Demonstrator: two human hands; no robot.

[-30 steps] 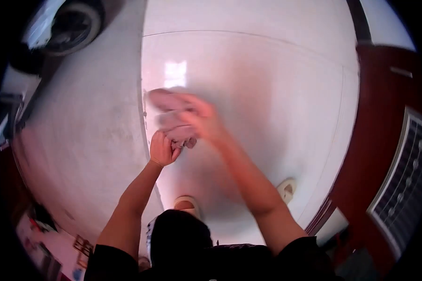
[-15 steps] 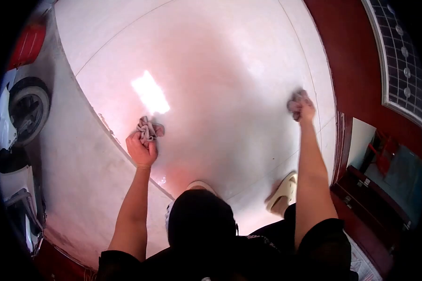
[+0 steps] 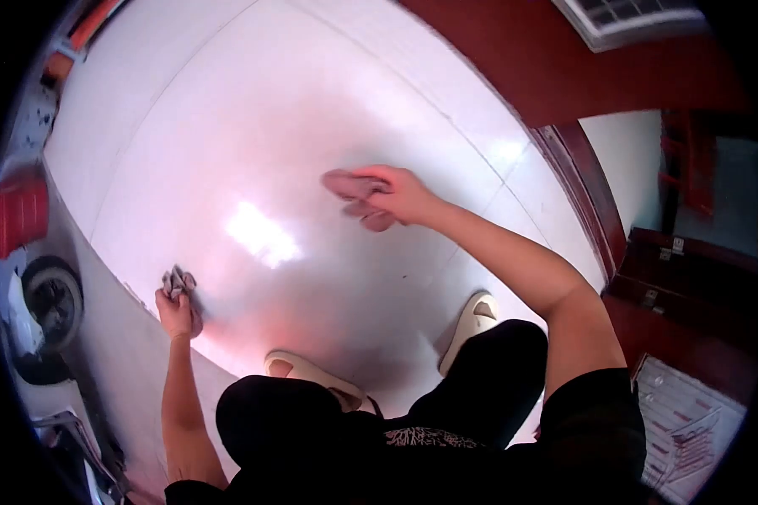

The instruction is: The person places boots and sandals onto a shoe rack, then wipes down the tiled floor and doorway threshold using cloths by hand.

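My left hand (image 3: 175, 314) is closed around a crumpled grey cloth (image 3: 178, 282), close to the edge of the pale tiled floor (image 3: 253, 151). A second cloth (image 3: 358, 187), pinkish grey and folded loosely, hangs from the fingers of my right hand (image 3: 403, 198). That hand is out in front of me over the shiny tiles, slightly blurred. Whether the right cloth touches the floor I cannot tell. Light-coloured slippers (image 3: 472, 328) are on my feet below the hands.
A wheeled vehicle with a dark tyre (image 3: 52, 303) stands at the left, beside a red container (image 3: 21, 215). Along the right run a dark red door frame (image 3: 583, 194) and a dark case with metal latches (image 3: 691, 261). A bright reflection lies on the floor.
My right hand has swung left with its cloth, from near the right wall to the middle of the view. The left hand sits lower and further left. The whole view has turned.
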